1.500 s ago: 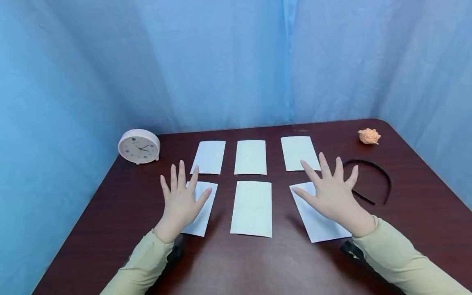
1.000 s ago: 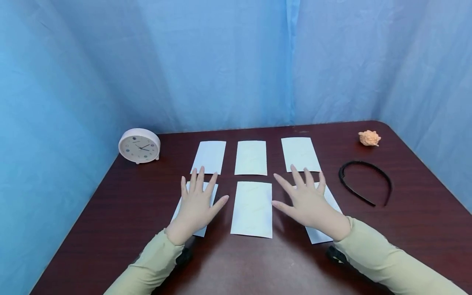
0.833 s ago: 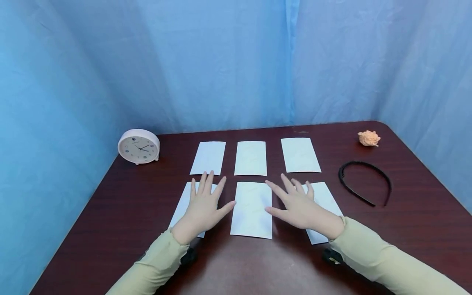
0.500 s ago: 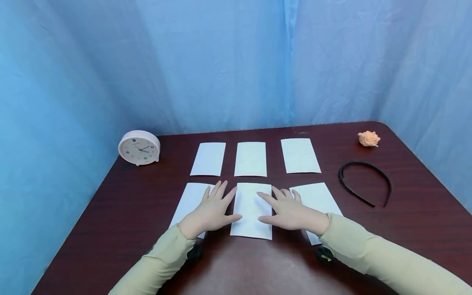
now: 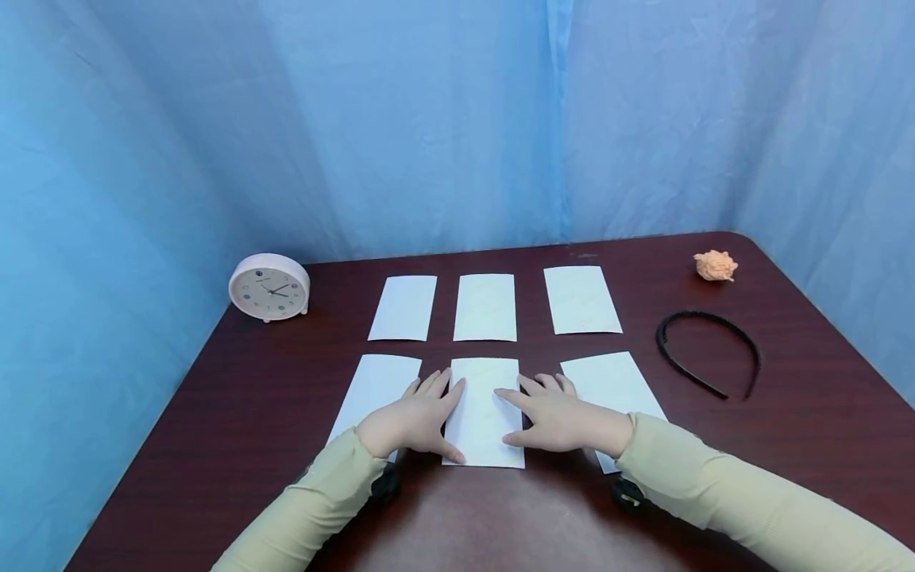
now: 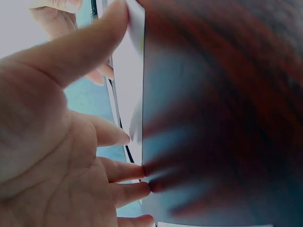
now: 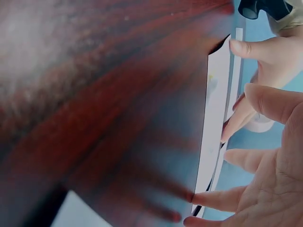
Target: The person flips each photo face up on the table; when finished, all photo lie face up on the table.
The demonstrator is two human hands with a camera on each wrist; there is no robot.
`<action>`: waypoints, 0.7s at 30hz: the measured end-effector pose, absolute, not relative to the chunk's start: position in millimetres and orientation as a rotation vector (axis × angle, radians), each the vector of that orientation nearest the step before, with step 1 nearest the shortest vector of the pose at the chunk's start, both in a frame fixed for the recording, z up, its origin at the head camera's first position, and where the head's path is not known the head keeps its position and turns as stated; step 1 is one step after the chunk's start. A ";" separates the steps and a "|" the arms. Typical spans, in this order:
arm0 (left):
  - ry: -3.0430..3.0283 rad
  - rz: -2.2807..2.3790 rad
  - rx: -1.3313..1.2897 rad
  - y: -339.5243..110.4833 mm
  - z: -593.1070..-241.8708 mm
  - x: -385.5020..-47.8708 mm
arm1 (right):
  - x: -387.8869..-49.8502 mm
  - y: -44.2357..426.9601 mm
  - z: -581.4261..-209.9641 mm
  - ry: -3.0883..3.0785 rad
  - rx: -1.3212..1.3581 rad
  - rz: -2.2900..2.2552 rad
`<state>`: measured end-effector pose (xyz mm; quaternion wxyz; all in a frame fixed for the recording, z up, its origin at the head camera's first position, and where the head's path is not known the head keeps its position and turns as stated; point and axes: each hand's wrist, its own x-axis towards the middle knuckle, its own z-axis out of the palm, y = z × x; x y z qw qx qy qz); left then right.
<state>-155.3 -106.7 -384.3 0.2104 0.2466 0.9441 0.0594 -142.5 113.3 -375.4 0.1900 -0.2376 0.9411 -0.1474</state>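
Paper lies between the left hand and the right hand, long sides running away from the person. Five like sheets surround the grip: a left sheet, partly covered by the left hand and sleeve; a right sheet, partly covered by the right hand; and, beyond the fingertips, a row comprising a far left sheet, a far middle sheet and a far right sheet. A clock stands upright well beyond and left of the left hand. A headband lies beyond and right of the right hand, with a peach lump farther off. All rest on the dark table, before a blue curtain.

Neither hand grasps anything; both are released, palms down, fingers extended and spread. The left fingers line the paper's left edge, the thumb reaching its near left corner. The right thumb and index finger extend over the paper from the right, the other fingers just beside its right edge. Whether the right thumb touches the paper cannot be told. Both forearms slant inward from the near side.
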 end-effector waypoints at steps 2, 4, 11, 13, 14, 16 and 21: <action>2.609 0.154 0.688 -107.4 -383.4 -154.2 | -142.4 113.5 -376.1 2.638 -0.686 -0.407; 2.600 0.135 0.697 -108.1 -383.1 -153.5 | -142.3 113.7 -376.5 2.636 -0.695 -0.400; 2.586 0.106 0.735 -111.2 -383.0 -150.8 | -141.5 115.8 -375.7 2.614 -0.735 -0.426; 2.577 0.107 0.745 -112.3 -381.9 -150.7 | -141.1 117.1 -374.6 2.581 -0.778 -0.422; 2.571 0.105 0.756 -112.9 -381.5 -151.1 | -140.9 117.7 -373.9 2.562 -0.800 -0.421; 2.562 0.100 0.782 -114.2 -379.6 -152.1 | -140.1 118.7 -373.0 2.522 -0.850 -0.412; 2.523 0.145 0.832 -118.9 -376.3 -155.1 | -138.1 120.6 -371.1 2.447 -0.941 -0.423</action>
